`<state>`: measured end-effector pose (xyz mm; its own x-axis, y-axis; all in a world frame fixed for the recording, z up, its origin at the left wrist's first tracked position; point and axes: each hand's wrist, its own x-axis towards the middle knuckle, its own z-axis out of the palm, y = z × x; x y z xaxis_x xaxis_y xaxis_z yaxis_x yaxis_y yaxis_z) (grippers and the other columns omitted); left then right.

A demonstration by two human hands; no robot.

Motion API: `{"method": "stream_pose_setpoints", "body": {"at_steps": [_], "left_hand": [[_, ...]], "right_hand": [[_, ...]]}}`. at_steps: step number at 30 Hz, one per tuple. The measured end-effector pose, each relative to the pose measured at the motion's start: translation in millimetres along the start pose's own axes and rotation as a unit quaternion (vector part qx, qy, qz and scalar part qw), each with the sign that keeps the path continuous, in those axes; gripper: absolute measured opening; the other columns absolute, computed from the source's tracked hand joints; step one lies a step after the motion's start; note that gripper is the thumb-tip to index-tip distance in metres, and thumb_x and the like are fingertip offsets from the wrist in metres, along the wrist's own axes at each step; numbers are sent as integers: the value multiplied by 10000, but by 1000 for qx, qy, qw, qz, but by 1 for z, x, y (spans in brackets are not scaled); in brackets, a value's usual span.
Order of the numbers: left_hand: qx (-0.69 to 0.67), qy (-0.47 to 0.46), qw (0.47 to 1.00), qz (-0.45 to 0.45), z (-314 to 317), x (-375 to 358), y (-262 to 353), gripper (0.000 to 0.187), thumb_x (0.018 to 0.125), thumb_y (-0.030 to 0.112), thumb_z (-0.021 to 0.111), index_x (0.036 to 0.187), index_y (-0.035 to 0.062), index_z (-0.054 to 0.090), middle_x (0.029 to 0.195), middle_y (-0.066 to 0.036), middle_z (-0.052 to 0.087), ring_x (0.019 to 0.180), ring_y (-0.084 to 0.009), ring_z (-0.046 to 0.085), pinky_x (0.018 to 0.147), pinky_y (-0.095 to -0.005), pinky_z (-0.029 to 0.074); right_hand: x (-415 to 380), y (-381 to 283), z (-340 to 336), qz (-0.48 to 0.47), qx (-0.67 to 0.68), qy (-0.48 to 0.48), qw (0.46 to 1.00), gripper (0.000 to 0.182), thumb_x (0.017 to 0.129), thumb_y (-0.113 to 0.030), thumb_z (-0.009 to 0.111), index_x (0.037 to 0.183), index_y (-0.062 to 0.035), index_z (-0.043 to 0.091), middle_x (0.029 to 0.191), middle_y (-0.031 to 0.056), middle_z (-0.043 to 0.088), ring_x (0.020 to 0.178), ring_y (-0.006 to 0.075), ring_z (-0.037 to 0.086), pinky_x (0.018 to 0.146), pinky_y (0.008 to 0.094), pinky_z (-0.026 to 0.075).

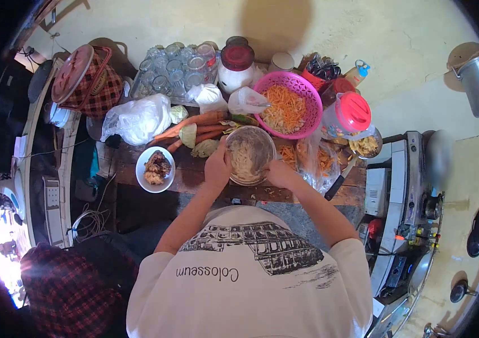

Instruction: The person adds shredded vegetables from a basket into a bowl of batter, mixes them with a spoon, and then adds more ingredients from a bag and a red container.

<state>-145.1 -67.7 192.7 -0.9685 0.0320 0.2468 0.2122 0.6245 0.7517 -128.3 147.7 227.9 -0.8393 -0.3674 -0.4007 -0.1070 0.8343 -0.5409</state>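
Note:
A round metal bowl point(266, 148) with a pale, soft-looking mixture point(243, 160) inside is at the table's front edge. My left hand point(217, 168) is closed on its left rim, thumb up along the side. At the lower right rim, my right hand point(280, 173) grips the same bowl; some of its fingers are hidden. Just behind stands a pink basket point(316, 115) of shredded orange and pale vegetables point(284, 107). Whole carrots point(208, 118) and a cut cabbage piece point(187, 135) lie to the left of the bowl.
A white bowl of dark and tan food point(141, 163) stands left. Plastic bags point(138, 121), a tray of glasses point(174, 73) and a red-lidded jar point(236, 76) are behind. Right are a knife point(338, 183), bagged carrot pieces point(321, 163) and a pink-lidded container point(353, 112). Someone in plaid point(70, 293) is at lower left.

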Motion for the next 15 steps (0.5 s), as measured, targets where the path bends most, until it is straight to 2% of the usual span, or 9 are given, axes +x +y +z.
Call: {"method": "stream_pose_setpoints", "body": {"at_steps": [1, 3, 6, 9, 12, 15], "left_hand": [[2, -1, 1000, -2, 0, 0, 0, 448, 886, 106, 516, 1325, 41, 463, 728, -232, 593, 677, -391, 606, 595, -450, 460], [13, -10, 1000, -11, -2, 0, 0, 446, 884, 106, 516, 1322, 40, 464, 725, -236, 592, 676, -392, 605, 597, -451, 461], [24, -26, 999, -26, -3, 2, 3, 450, 880, 104, 517, 1322, 38, 464, 732, -240, 592, 680, -393, 606, 604, -450, 464], [14, -30, 999, -31, -5, 1, 4, 457, 877, 103, 517, 1326, 39, 460, 747, -241, 595, 690, -392, 608, 613, -449, 468], [0, -19, 999, -28, -6, 0, 3, 456, 880, 108, 516, 1327, 40, 459, 758, -240, 597, 701, -390, 610, 620, -449, 468], [-10, 2, 1000, 3, -1, -3, -3, 457, 882, 105, 516, 1330, 42, 456, 766, -236, 599, 713, -389, 611, 623, -449, 467]], "right_hand": [[0, -5, -1, 69, 108, -15, 992, 273, 824, -134, 514, 1011, -20, 677, 856, 213, 667, 826, 344, 658, 719, 430, 520], [3, -18, -4, 202, 317, -42, 925, 267, 808, -111, 512, 988, -17, 684, 892, 234, 657, 846, 354, 650, 770, 435, 512], [13, -12, 13, 39, 190, 123, 973, 281, 799, -104, 511, 1008, -19, 679, 884, 230, 659, 845, 359, 644, 775, 452, 499], [18, -8, 19, 49, 55, 212, 975, 300, 810, -134, 525, 1070, -66, 658, 868, 202, 667, 825, 381, 644, 752, 452, 507], [17, -9, 3, 115, -52, 172, 977, 285, 807, -119, 514, 1046, -68, 660, 848, 213, 661, 811, 385, 643, 739, 468, 505], [10, -30, -2, 115, -99, 164, 975, 213, 812, -124, 501, 947, -30, 636, 784, 224, 649, 778, 383, 650, 702, 481, 517]]}}
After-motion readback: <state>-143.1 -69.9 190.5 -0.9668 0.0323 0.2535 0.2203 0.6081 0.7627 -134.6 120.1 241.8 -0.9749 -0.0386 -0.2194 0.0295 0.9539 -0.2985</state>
